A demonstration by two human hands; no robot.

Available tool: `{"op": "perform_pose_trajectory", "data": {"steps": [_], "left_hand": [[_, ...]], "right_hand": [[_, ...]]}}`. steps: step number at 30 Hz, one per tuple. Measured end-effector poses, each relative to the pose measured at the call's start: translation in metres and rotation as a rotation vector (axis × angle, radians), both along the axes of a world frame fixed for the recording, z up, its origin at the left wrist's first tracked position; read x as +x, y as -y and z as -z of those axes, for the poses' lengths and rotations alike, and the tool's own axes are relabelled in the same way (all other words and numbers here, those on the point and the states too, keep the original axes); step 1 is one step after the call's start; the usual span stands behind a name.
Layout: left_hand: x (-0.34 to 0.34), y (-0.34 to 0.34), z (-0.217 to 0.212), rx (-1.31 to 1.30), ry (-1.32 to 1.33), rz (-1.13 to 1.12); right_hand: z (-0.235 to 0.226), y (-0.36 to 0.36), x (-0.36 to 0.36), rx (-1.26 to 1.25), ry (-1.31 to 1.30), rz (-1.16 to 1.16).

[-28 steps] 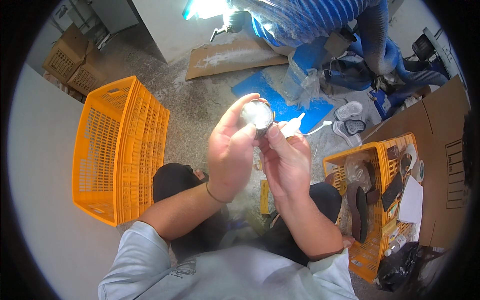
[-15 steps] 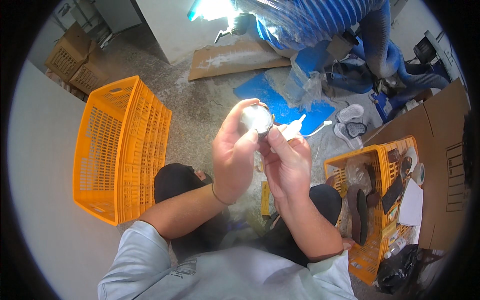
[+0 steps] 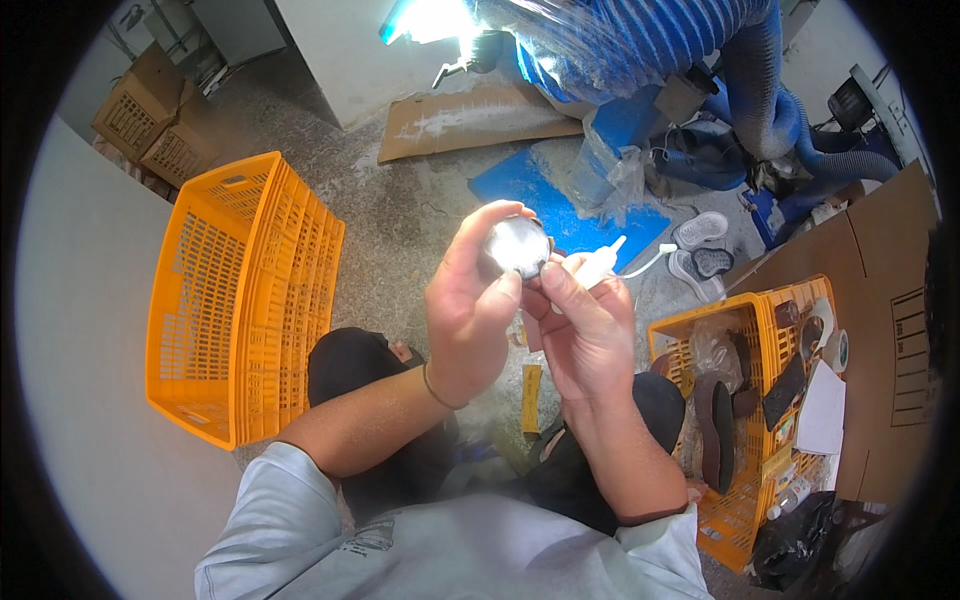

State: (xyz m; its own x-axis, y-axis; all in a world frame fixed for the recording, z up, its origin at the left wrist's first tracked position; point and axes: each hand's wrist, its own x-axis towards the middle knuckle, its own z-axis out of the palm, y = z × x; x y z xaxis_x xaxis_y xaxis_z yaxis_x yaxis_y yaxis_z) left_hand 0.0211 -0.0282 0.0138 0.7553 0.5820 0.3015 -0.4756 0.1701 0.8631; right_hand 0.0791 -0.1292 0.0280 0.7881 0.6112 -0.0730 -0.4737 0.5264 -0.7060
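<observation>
A round, shiny silver metal piece [image 3: 517, 248] is gripped at its rim by my left hand [image 3: 468, 315], thumb in front and fingers curled behind. My right hand [image 3: 590, 345] is closed round a small white squeeze bottle [image 3: 598, 266] with a narrow nozzle pointing up and right. A thin white curved strip with a small tip [image 3: 667, 248] sticks out beside it; whether it joins the bottle I cannot tell. My right thumb and forefinger sit close against the metal piece's right edge. The far side of the piece and most of the bottle's body are hidden.
Stacked orange crates [image 3: 290, 290] stand at my left. At my right, another orange crate [image 3: 735, 520] holds brown sanding belts [image 3: 712, 430] and scraps. Ahead are a blue sheet [image 3: 520, 178], shoes [image 3: 702, 230], flat cardboard [image 3: 470, 122], a bright lamp [image 3: 440, 20] and a blue hose [image 3: 750, 90].
The white squeeze bottle has shifted slightly right with my right hand, and more of it shows. The metal piece has turned a little, its face now catching more light.
</observation>
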Motion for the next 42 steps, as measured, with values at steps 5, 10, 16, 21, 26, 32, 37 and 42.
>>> {"op": "perform_pose_trajectory", "data": {"steps": [5,10,16,21,26,32,37,42], "left_hand": [[-0.0011,-0.0016,0.0002,0.038,0.019,0.038],[-0.0028,-0.0049,0.0009,0.066,0.012,0.071],[-0.0043,-0.0064,0.0026,0.066,0.002,0.108],[-0.0042,-0.0079,0.0043,0.096,0.017,0.118],[-0.0052,-0.0068,0.0054,0.047,0.014,0.138],[-0.0038,-0.0064,0.0053,0.093,0.086,0.114],[-0.0047,-0.0066,0.0052,0.084,0.07,0.111],[-0.004,-0.0079,0.0058,0.118,0.067,0.084]], "right_hand": [[0.0031,0.0031,0.0022,0.043,0.032,-0.037],[0.0069,0.0043,0.0023,0.101,0.066,-0.049],[0.0064,0.0075,0.0041,0.092,0.053,-0.08],[0.0067,0.0094,0.0033,0.055,0.038,-0.074],[0.0091,0.0093,0.0039,0.064,0.055,-0.068],[0.0056,0.0101,0.0009,0.027,0.044,-0.049],[0.0052,0.0088,0.0001,0.033,0.063,-0.052],[0.0078,0.0087,-0.0009,-0.003,0.065,-0.027]]}}
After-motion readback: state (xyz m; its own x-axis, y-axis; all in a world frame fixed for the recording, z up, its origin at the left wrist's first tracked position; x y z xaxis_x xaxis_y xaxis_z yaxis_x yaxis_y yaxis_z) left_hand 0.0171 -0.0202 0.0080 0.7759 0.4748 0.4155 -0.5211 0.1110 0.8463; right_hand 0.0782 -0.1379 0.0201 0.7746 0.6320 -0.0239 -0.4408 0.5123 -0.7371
